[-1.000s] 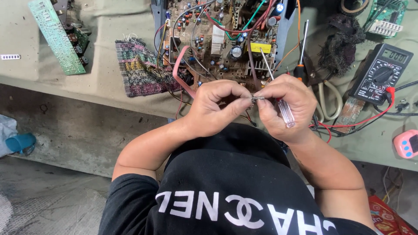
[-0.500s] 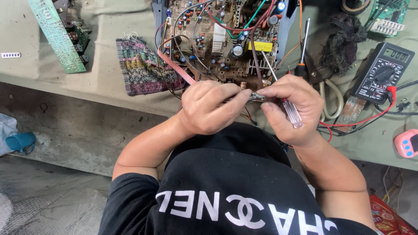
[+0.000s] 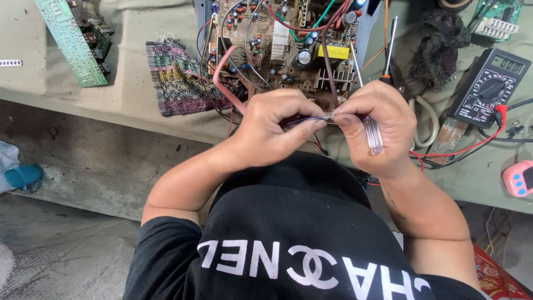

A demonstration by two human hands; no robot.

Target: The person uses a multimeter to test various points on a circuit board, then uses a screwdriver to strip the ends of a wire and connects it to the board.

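My left hand (image 3: 275, 128) and my right hand (image 3: 377, 128) meet in front of my chest, at the near edge of a brown circuit board (image 3: 283, 39). Between the fingertips of both hands runs a thin purple wire (image 3: 311, 118), pinched at each end. My right hand also holds a screwdriver with a clear handle (image 3: 373, 135), the handle sticking down out of the fist and its thin shaft pointing up toward the board. The wire's ends are hidden inside my fingers.
A pink ribbon cable (image 3: 225, 78) loops off the board. A woven cloth patch (image 3: 177, 78) lies left of it, a green circuit strip (image 3: 69, 41) farther left. A black multimeter (image 3: 488, 86) with a red lead, an orange-handled screwdriver (image 3: 388, 47) and a pink device (image 3: 519, 178) lie right.
Both hands have stayed together, shifting slightly up toward the board's edge. The fingers keep working the thin wire; the clear-handled screwdriver remains in my right hand.
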